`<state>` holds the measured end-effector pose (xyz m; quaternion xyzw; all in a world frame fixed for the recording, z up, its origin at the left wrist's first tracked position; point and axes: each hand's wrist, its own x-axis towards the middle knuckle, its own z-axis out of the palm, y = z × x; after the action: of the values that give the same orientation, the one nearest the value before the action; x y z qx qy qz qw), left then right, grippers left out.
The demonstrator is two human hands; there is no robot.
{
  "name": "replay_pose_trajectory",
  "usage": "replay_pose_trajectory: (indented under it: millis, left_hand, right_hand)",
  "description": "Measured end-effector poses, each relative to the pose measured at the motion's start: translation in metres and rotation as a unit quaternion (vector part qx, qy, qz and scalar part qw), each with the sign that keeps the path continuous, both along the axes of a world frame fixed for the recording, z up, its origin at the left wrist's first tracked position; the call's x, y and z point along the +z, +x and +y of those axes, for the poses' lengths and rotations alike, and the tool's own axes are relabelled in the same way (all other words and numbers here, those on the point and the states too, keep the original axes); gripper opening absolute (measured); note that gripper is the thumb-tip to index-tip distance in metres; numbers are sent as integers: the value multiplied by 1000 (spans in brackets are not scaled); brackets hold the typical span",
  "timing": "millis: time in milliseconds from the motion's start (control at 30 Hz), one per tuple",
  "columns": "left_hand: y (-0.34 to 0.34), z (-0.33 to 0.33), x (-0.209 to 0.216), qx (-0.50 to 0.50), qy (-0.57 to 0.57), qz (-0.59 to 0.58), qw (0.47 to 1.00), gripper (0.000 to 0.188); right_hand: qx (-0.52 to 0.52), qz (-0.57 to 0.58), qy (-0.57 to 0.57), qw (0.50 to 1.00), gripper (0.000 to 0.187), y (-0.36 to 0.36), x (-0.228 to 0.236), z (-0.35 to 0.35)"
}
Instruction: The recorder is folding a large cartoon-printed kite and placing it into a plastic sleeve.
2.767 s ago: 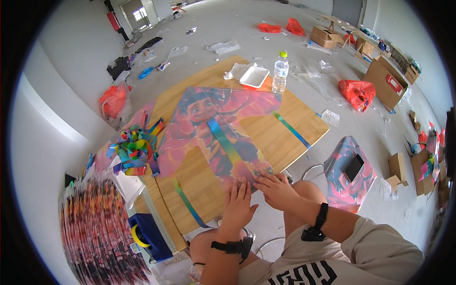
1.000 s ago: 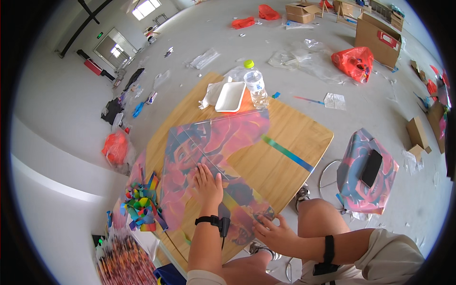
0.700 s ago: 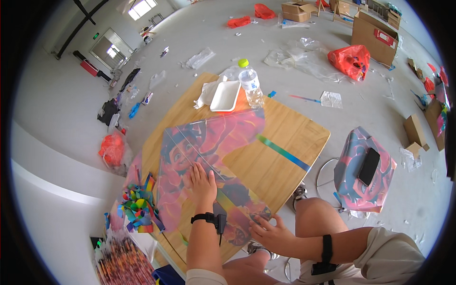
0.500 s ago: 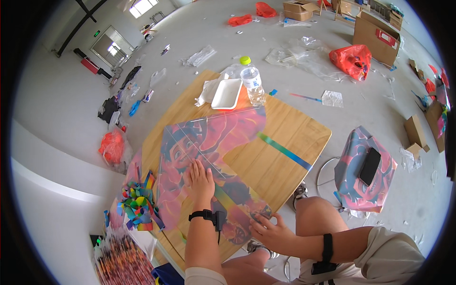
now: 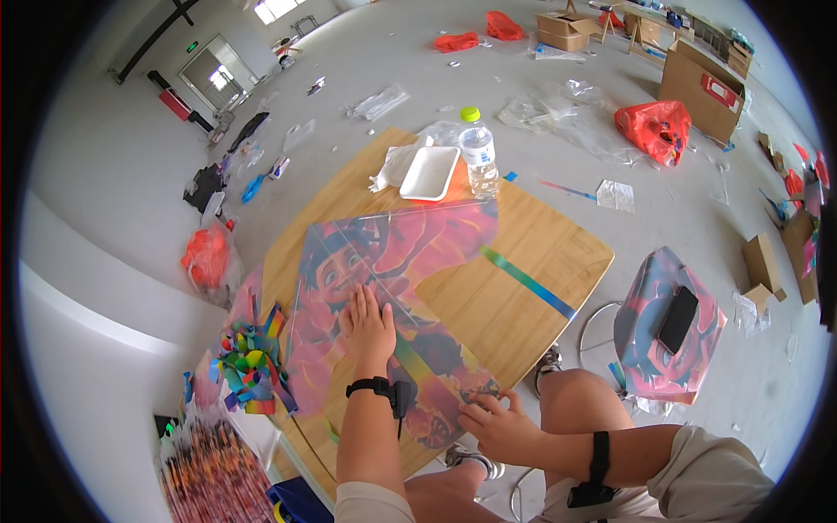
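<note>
Left grip point(image 5: 368, 336) flat on printed sheet point(image 5: 440, 240), ribbons point(image 5: 251, 362) beside, bottle point(image 5: 479, 161) beyond

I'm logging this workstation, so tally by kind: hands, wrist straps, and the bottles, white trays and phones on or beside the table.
Hands (left hand, right hand): 2
Black wrist straps: 2
Bottle: 1
White tray: 1
Phone: 1
Total: 7

Printed sheet point(image 5: 449, 231) looks smooth, faintly glossy; desk point(image 5: 558, 248) is smooth wood, bottle point(image 5: 480, 163) clear plastic, far-right carton point(image 5: 694, 91) matt cardboard.
</note>
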<state>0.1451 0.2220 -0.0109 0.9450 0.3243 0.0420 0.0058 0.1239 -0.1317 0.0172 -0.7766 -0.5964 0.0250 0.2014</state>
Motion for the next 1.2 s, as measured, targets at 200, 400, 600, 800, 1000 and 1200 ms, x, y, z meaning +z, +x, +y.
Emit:
replay_pose_trajectory:
  millis: [200,400,600,800,1000,1200]
  left_hand:
    - [-1,5,-4,1,-8,-22,1000,71]
    - [0,4,-5,4,-14,-5,1000,72]
    - [-4,8,-1,4,-101,-110,989,74]
    - [-55,34,2,67,-169,-353,918,79]
    - [-94,-23,73,37,-231,-407,883,71]
    - [-166,-132,76,48,-460,-394,794,54]
  right_hand:
    - [-16,105,37,994,46,6,10,0]
    - [-46,146,86,985,42,15,12,1]
    - [-62,148,99,982,42,19,12,0]
    - [-77,174,120,974,38,15,13,6]
    - [-99,176,126,971,38,18,7,2]
    - [-97,179,142,969,35,14,0,5]
